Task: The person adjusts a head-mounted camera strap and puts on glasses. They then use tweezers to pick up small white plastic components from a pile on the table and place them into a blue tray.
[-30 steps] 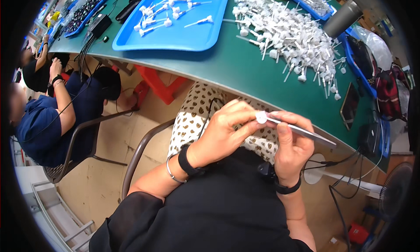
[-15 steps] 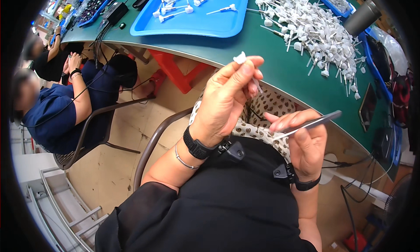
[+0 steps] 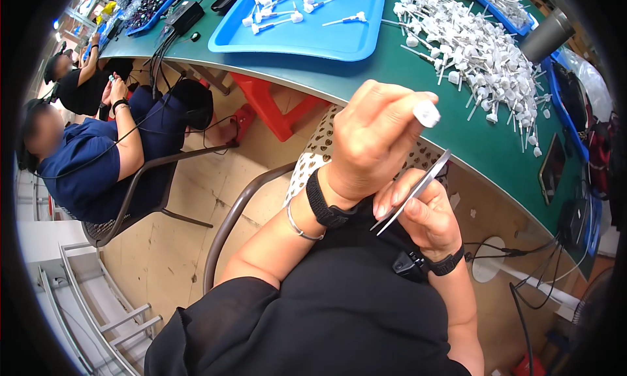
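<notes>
My left hand [image 3: 371, 141] is raised in front of the table edge, its fingers closed on a small white plastic part [image 3: 426, 114]. The part's round white end sticks out past my fingertips; the rest is hidden in the grip. Lower and to the right, my right hand [image 3: 431, 222] grips grey metal tweezers [image 3: 428, 177] between thumb and fingers. The tweezers' two thin tips point down to the left, slightly apart, with nothing between them. Both hands are close together, and the tweezers do not touch the white part.
A blue tray [image 3: 297, 44] with several white-headed, thin-stemmed parts lies on the green table [image 3: 392, 75]. A big heap of similar parts [image 3: 470, 56] lies to its right, near a grey cylinder [image 3: 547, 36] and a phone [image 3: 552, 170]. A seated person [image 3: 85, 160] works at left.
My left hand has moved right and turned, so the white part's end now shows. My right hand has moved left and down, and the tweezers' tips now point more steeply downward.
</notes>
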Tool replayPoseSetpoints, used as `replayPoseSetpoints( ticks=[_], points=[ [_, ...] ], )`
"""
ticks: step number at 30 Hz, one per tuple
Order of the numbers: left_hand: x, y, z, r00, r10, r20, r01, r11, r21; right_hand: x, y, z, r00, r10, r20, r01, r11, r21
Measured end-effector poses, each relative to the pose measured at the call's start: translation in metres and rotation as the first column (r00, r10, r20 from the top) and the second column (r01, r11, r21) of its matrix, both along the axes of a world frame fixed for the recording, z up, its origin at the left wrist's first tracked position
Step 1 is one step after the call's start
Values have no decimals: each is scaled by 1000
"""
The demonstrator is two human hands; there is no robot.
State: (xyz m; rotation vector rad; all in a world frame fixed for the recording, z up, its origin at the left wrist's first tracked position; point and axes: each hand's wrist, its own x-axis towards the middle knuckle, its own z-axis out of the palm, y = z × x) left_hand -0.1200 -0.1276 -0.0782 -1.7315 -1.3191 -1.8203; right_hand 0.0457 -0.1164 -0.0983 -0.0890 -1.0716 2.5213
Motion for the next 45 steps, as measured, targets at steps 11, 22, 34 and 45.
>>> replayPoseSetpoints(
  ticks=[11,22,34,45],
  points=[
    [7,-6,5,683,-137,718,343,927,-149,0,2,2,998,-47,-49,55,986,159],
    [15,-15,-1,117,-252,961,556,818,147,30,43,35,818,-438,-372,440,894,-85],
    [49,-31,-17,429,-194,882,523,850,-68,24,30,14,789,-568,-233,508,817,-273],
    [14,-15,8,346,-321,882,420,893,160,14,14,4,905,-382,-190,391,921,10]
  ],
)
